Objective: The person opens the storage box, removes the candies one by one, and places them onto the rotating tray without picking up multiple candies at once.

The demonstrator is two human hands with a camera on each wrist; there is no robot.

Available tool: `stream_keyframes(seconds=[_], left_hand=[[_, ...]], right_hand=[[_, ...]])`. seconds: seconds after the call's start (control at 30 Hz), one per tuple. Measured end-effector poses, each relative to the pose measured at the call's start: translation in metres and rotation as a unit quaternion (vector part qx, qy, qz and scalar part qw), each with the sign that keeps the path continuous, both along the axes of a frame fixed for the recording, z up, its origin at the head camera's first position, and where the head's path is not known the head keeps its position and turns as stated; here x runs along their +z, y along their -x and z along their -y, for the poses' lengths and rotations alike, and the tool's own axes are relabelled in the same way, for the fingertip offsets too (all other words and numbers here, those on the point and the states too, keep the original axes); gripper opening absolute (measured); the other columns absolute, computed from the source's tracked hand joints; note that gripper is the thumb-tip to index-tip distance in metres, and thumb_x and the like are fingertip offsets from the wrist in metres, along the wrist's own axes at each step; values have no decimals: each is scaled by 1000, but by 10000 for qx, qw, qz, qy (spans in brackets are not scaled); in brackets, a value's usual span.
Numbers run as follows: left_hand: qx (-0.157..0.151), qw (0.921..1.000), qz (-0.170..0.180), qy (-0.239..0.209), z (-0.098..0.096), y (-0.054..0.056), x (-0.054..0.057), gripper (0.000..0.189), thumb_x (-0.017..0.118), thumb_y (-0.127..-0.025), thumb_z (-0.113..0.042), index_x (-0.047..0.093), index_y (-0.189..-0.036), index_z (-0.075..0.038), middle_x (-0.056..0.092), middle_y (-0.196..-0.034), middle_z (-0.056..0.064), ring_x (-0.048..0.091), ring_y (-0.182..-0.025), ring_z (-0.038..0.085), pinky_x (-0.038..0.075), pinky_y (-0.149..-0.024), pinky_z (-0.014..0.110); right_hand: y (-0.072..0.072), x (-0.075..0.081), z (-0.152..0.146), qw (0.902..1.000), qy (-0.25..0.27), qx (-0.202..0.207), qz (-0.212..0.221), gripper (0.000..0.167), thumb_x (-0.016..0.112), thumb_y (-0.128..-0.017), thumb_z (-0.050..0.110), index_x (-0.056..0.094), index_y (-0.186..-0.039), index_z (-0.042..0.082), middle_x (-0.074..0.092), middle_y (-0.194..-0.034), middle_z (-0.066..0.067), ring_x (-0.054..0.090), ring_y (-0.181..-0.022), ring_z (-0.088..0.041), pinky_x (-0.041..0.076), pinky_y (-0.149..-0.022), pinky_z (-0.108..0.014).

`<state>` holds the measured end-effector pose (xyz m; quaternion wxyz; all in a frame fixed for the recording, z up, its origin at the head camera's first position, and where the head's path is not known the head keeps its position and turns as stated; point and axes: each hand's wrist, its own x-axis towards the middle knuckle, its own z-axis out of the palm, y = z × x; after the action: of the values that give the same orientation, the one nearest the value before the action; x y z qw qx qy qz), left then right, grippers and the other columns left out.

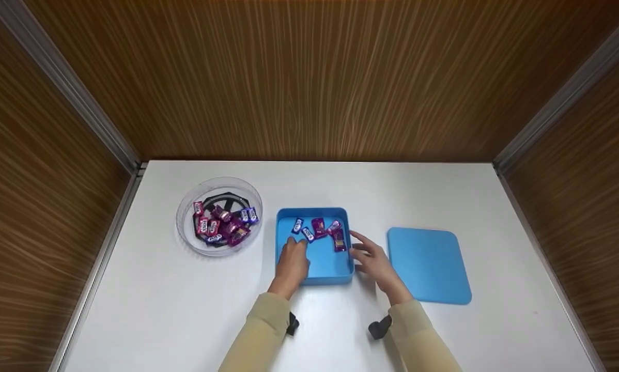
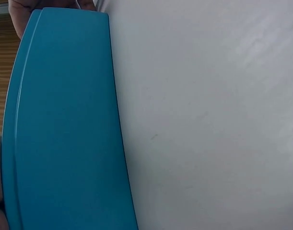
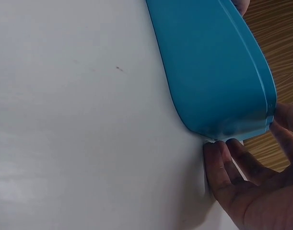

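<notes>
A square blue box [image 1: 326, 264] stands on the table, holding several small wrapped candies [image 1: 318, 227] in its far half, some purple and some dark blue with white. My left hand [image 1: 293, 262] reaches over the near left part of the box, fingers bent down inside it. Its fingertips are hidden, so I cannot tell whether they pinch a candy. With fingers spread and lightly bent, my right hand [image 1: 374, 261] touches the box's right wall. In the right wrist view, the fingertips [image 3: 216, 148] of that hand meet the box's corner [image 3: 223, 124] low down, near the tabletop.
To the left stands a round clear dish [image 1: 185, 240] with several purple, red and blue candies inside. A flat blue lid [image 1: 430, 266] lies to the right of my right hand. Wood-grained panels [image 1: 314, 82] enclose the white table [image 1: 149, 310] at the back and sides.
</notes>
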<state>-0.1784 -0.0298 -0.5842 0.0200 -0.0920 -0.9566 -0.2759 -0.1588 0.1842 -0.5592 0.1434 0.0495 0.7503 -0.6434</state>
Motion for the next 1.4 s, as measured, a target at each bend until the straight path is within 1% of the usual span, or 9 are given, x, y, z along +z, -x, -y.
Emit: stream_keyframes(seconds=[0.2,0.37,0.53,0.63,0.77,0.87,1.07,1.2,1.4], left_hand=[[32,9996,294,19,0,1,1,20,76,-77,1,72,-97,-2,69,-85,14,68,-78,32,54,-65,45],[34,9996,269,60,0,-1,4,11,79,-79,-6,72,-87,-6,70,-82,8,68,-76,28,53,-66,42],[24,9999,116,-99,1,-3,6,8,81,-80,-9,72,-78,-8,69,-77,4,66,-72,24,53,-66,40],[-27,9994,24,-332,2,-4,9,6,79,-81,-8,74,-80,-6,69,-77,4,66,-74,23,54,-66,38],[-104,9977,-243,-630,7,-6,14,0,75,-83,-4,75,-83,-3,68,-79,6,67,-76,24,55,-67,37],[-92,9951,-426,-885,11,-6,18,4,71,-85,0,75,-84,-2,67,-79,8,66,-77,24,55,-69,37],[95,9890,-614,-1340,22,-5,29,9,66,-86,5,74,-88,1,67,-84,11,66,-83,25,55,-74,38],[275,9847,-668,-1589,30,-5,35,12,66,-86,6,74,-94,1,68,-87,12,66,-85,24,55,-75,37],[576,9775,-876,-1831,46,-3,42,13,69,-84,7,73,-95,2,66,-86,12,63,-79,23,54,-69,36]], right_hand=[[7,-25,-4,9998,52,-147,101,56,59,-98,12,41,-150,12,46,-137,-28,50,-124,-44,50,-92,-51],[8,-29,-5,9997,-92,-191,84,54,60,-97,14,44,-149,19,48,-137,-24,51,-124,-41,50,-91,-49],[7,-29,-6,9997,-150,-175,68,53,60,-98,16,45,-148,21,49,-137,-23,51,-124,-41,51,-91,-49],[7,-29,-6,9997,-179,-152,81,52,60,-98,17,45,-148,21,48,-138,-23,50,-125,-42,50,-91,-49],[8,-29,-7,9997,-183,-137,105,52,61,-98,18,46,-148,21,48,-139,-23,48,-127,-42,49,-92,-49],[8,-29,-7,9998,-155,-127,96,53,61,-98,18,46,-148,20,48,-139,-23,49,-126,-42,49,-92,-50],[8,-29,-6,9998,19,-171,81,53,61,-98,15,45,-148,17,49,-136,-24,51,-124,-42,49,-92,-51],[8,-27,-5,9998,-25,-164,91,54,59,-98,12,43,-149,14,48,-136,-26,51,-123,-43,49,-92,-51],[1,-3,0,9996,-227,-52,159,54,57,-99,12,41,-150,12,47,-138,-26,48,-126,-44,48,-93,-51]])
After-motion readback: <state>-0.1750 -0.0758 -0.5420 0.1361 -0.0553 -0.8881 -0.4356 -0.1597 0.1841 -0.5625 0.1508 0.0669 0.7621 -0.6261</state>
